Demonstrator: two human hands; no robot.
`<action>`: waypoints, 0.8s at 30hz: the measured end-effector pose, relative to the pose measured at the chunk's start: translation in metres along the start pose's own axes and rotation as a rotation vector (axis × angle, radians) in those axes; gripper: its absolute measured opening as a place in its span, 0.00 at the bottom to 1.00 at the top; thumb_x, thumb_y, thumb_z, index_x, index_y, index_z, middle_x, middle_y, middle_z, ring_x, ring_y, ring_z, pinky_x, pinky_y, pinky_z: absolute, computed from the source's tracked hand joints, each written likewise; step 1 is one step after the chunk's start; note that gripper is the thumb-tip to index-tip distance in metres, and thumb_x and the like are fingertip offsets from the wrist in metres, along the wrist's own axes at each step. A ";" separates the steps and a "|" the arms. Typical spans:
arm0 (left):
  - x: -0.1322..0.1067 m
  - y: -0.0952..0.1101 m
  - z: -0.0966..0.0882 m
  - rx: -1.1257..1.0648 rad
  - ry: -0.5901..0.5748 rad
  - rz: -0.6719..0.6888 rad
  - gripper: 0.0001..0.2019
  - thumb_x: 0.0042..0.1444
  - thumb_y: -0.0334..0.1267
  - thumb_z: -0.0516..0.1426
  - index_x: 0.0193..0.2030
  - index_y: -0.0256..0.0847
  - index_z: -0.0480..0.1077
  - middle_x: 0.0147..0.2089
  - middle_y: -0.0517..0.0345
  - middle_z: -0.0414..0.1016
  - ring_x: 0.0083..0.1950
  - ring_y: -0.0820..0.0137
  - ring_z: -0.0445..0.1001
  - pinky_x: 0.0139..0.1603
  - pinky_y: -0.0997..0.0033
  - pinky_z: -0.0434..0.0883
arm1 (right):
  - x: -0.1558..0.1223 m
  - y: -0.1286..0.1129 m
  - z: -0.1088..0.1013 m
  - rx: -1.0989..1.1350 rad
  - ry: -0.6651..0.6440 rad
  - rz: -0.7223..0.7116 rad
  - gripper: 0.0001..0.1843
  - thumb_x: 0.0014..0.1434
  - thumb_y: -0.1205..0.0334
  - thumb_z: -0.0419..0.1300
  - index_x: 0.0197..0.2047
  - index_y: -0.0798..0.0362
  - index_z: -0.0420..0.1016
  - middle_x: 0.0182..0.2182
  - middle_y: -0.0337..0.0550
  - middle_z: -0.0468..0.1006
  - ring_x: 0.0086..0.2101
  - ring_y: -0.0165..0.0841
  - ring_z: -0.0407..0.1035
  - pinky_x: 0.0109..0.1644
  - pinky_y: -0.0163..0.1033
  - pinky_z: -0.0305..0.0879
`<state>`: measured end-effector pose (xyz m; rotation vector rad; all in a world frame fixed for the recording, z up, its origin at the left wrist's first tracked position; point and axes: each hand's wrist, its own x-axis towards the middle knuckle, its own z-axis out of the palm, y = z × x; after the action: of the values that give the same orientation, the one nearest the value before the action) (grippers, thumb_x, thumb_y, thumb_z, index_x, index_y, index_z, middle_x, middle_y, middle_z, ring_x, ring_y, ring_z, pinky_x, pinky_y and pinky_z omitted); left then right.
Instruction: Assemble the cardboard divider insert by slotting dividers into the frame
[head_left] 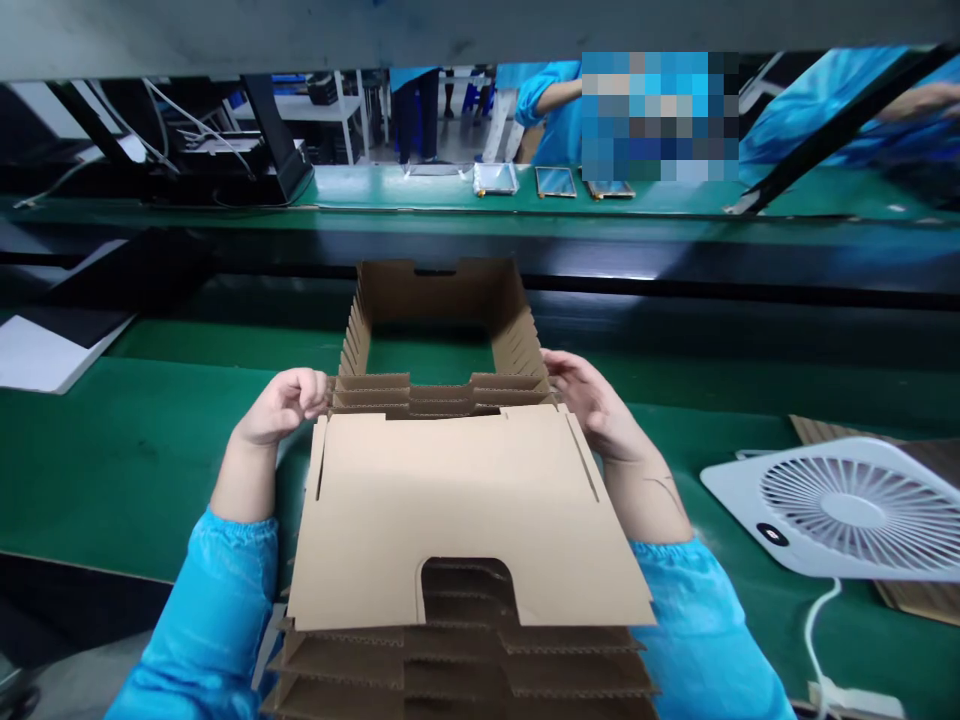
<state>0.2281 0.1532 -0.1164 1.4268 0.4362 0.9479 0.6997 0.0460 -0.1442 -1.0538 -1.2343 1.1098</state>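
Note:
A brown cardboard frame (439,285) with slotted side walls stands on the green bench, open in the middle. Across its near end sit several upright notched cardboard dividers (517,384), close together. My left hand (289,405) is closed at their left end, its fingers curled at the cardboard edge. At the right end, my right hand (589,400) has its fingers bent round the divider edge, partly hidden. Nearer to me, a flat tan cardboard sheet (450,490) with a notch and side slits lies tilted between my forearms, on top of a stack of notched cardboard pieces (457,680).
A white fan (847,508) lies at the right on cardboard (922,600), its cable running down. Black and white sheets (60,345) lie at the left. Several flat screen-like panels (555,182) rest on the far bench, where people in blue sleeves (551,110) stand.

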 end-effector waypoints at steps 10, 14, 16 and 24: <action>0.001 -0.003 0.010 0.018 -0.036 0.072 0.29 0.51 0.52 0.78 0.26 0.42 0.62 0.25 0.64 0.60 0.28 0.72 0.60 0.29 0.72 0.60 | -0.007 -0.014 0.019 0.058 -0.076 -0.068 0.54 0.45 0.25 0.80 0.70 0.36 0.75 0.76 0.43 0.66 0.76 0.55 0.60 0.79 0.57 0.62; 0.004 -0.009 0.012 0.013 0.018 0.106 0.29 0.55 0.51 0.76 0.25 0.41 0.62 0.26 0.64 0.61 0.27 0.73 0.60 0.29 0.73 0.60 | -0.004 -0.006 0.014 0.061 -0.037 -0.101 0.49 0.48 0.28 0.80 0.68 0.37 0.77 0.74 0.43 0.71 0.75 0.53 0.62 0.78 0.57 0.64; 0.004 -0.011 0.014 0.004 0.081 0.103 0.28 0.56 0.51 0.76 0.26 0.41 0.63 0.27 0.63 0.63 0.27 0.73 0.62 0.29 0.73 0.61 | -0.001 -0.003 0.015 0.050 0.019 -0.120 0.47 0.49 0.28 0.80 0.67 0.38 0.79 0.72 0.46 0.74 0.72 0.53 0.65 0.76 0.57 0.67; 0.010 -0.017 0.029 -0.033 0.373 0.045 0.25 0.57 0.51 0.75 0.33 0.43 0.65 0.25 0.67 0.63 0.23 0.77 0.58 0.25 0.77 0.57 | 0.005 0.000 0.030 -0.066 0.350 -0.206 0.26 0.59 0.35 0.76 0.51 0.44 0.86 0.55 0.50 0.86 0.54 0.46 0.80 0.59 0.49 0.79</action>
<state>0.2610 0.1448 -0.1253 1.2346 0.6627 1.2587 0.6698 0.0507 -0.1418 -1.0902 -1.0746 0.6966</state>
